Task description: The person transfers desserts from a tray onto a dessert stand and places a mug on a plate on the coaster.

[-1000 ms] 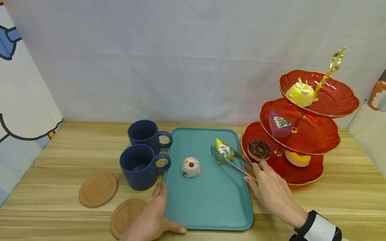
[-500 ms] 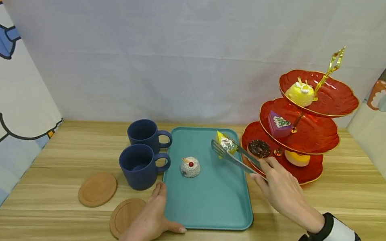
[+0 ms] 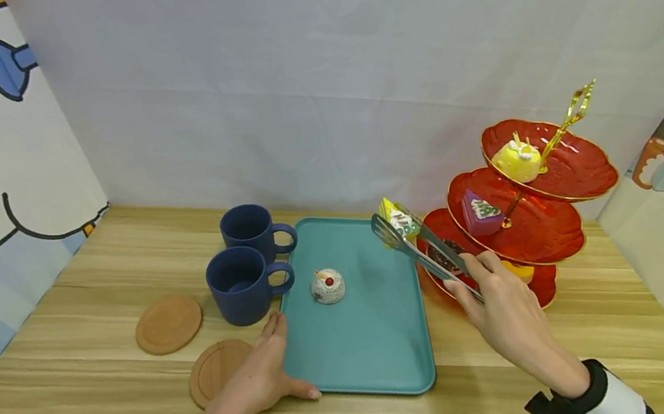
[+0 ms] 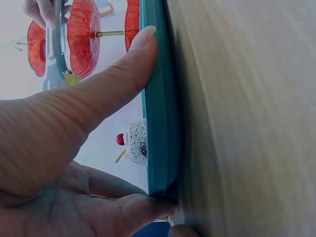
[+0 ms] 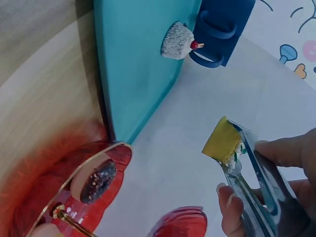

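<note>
My right hand (image 3: 505, 306) holds metal tongs (image 3: 427, 261), which pinch a yellow cake slice (image 3: 395, 216) with white and green on top. In the head view the slice appears over the far right corner of the teal tray (image 3: 363, 346); in the right wrist view the cake slice (image 5: 222, 139) hangs in the air at the tongs' tips. With spread thumb and fingers my left hand (image 3: 260, 377) touches the tray's near left corner; the left wrist view puts the thumb (image 4: 123, 79) against its rim. A white round cake (image 3: 328, 286) with a red cherry sits on the tray.
Right of the tray stands a red three-tier stand (image 3: 543, 228) with a yellow cake (image 3: 516, 160), a purple cake slice (image 3: 482, 212) and a partly hidden chocolate doughnut (image 3: 447, 255). Two blue mugs (image 3: 239, 292) and two wooden coasters (image 3: 168, 324) lie left.
My right hand has lifted the tongs and cake slice up off the tray and moved them to the right. The left hand and tray have stayed put.
</note>
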A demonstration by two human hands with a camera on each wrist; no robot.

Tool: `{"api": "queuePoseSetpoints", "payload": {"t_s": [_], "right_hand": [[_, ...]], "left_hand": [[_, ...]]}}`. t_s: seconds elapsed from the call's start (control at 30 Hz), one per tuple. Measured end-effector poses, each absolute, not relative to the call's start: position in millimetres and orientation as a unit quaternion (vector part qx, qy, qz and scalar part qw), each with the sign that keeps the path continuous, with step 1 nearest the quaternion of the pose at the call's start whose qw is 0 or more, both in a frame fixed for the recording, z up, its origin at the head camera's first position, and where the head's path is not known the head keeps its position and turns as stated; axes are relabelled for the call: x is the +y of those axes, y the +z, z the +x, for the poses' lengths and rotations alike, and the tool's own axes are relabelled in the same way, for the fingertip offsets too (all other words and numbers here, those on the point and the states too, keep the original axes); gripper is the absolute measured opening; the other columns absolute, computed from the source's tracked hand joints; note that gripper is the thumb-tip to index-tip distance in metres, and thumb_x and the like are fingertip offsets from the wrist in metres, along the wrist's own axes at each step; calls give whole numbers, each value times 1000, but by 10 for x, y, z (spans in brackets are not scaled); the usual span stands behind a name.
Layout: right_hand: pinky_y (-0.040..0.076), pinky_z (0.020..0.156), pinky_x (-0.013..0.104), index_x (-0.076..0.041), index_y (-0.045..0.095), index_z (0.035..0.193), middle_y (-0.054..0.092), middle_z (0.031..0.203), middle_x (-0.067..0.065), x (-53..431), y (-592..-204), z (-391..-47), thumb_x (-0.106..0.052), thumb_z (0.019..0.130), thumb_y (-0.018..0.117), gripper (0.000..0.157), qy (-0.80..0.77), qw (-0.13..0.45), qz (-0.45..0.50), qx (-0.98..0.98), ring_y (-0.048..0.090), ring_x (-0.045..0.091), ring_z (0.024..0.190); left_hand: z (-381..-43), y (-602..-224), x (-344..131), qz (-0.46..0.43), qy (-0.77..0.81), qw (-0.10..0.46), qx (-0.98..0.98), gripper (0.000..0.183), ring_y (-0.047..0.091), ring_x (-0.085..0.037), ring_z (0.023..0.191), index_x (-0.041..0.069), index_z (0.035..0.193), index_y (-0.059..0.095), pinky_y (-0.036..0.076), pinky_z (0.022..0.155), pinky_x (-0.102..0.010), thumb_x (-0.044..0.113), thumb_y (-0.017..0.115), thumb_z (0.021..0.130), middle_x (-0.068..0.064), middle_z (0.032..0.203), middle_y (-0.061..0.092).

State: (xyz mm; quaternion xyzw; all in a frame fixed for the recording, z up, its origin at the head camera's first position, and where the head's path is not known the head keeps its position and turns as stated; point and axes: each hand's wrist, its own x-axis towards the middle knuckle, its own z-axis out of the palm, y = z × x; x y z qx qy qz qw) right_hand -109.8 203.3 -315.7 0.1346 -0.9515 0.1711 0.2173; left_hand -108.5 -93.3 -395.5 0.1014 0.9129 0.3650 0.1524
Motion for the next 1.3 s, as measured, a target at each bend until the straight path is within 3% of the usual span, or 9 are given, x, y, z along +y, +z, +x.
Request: {"api": "queuePoseSetpoints", "payload": {"t_s": [0.3,0.6,0.9,1.3], "right_hand": [[40,44,39,12,65,107,60,87,23,2215,-3016,-1033,-8,80,73,35,173,254,124,-943,51,28,59],[30,45,33,13,63,110,54,83,24,2461,-2942,-995,-8,83,70,35,172,248,98,-948,41,25,54],[29,45,33,15,61,110,53,83,26,2670,-2941,-923,-7,86,67,33,164,247,71,-952,42,28,55],[36,49,43,19,59,110,55,89,32,2930,-2966,-778,-4,85,68,35,165,252,35,-953,49,35,62]], "left_hand": [[-1091,-3953,-919,104,364,146,914,123,19,-49,136,-23,142,16,30,107,-59,25,91,56,-43,148,15],[-1092,-3946,-914,100,363,150,914,124,19,-49,136,-22,142,16,31,107,-58,25,90,56,-43,148,14],[-1094,-3954,-918,96,356,154,917,124,18,-49,136,-23,142,15,31,108,-58,26,90,56,-43,148,14],[-1087,-3940,-918,99,357,153,916,124,18,-49,136,-23,142,15,30,107,-59,26,90,56,-43,148,14]]}}
